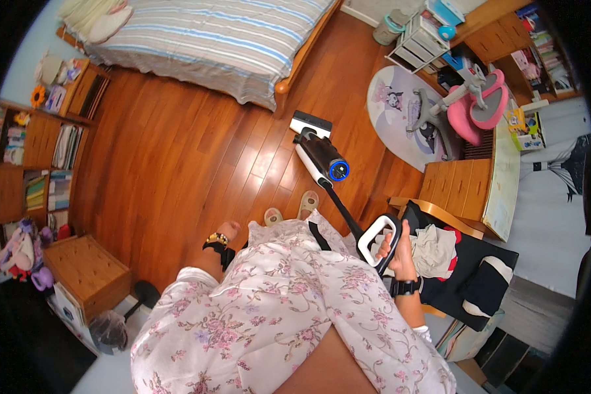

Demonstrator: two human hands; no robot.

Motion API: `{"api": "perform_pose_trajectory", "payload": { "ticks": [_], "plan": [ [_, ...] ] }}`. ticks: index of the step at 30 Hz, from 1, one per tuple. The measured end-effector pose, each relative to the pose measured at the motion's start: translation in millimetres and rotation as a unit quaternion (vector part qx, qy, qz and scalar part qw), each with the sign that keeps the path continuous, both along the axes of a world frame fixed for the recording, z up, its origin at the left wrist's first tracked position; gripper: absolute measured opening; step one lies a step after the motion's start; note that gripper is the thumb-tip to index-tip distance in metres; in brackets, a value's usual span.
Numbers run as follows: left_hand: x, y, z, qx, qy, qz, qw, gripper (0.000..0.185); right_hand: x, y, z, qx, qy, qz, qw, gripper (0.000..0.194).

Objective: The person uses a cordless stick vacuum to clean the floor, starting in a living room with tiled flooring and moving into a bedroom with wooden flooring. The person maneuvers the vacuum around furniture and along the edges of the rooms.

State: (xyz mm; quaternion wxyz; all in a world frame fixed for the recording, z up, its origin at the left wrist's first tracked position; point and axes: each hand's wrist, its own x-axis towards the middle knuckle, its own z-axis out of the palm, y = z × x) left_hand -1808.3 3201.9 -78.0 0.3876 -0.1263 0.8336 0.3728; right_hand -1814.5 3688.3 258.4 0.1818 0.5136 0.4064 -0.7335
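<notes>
My right hand (398,253) is wrapped round the white and black loop handle of a cordless floor washer (320,152), at the lower right of the middle. From the handle a black tube slants up and left to the machine's body, which has a blue-lit round display. Its wide white and black head rests on the wooden floor (177,147), near the bed's corner post. My left hand (229,230) hangs beside the floral clothing, its fingers loosely curled; whether they are fully closed is unclear, and no object shows in it. Both wrists wear black bands.
A bed (202,39) with striped covers stands ahead. To the right are an oval rug (389,108) under a pink swivel chair (473,108), a wooden desk (453,192) and a black chair (473,276) with clothes. Bookshelves (39,147) and a wooden cabinet (86,266) line the left.
</notes>
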Motion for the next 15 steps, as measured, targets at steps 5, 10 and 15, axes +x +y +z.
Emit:
{"api": "perform_pose_trajectory", "payload": {
  "ticks": [5,10,15],
  "plan": [
    [-21,14,1,0.009,-0.005,0.026,1.000,0.020,-43,19,0,0.113,0.013,0.153,0.982,0.069],
    [-36,34,-14,-0.043,-0.014,0.061,0.997,0.021,-81,54,-12,0.108,0.035,0.167,0.979,0.069],
    [-55,57,-28,-0.022,-0.066,0.157,0.985,0.023,-147,88,-41,-0.008,0.060,0.083,0.995,0.069]
  ]
}}
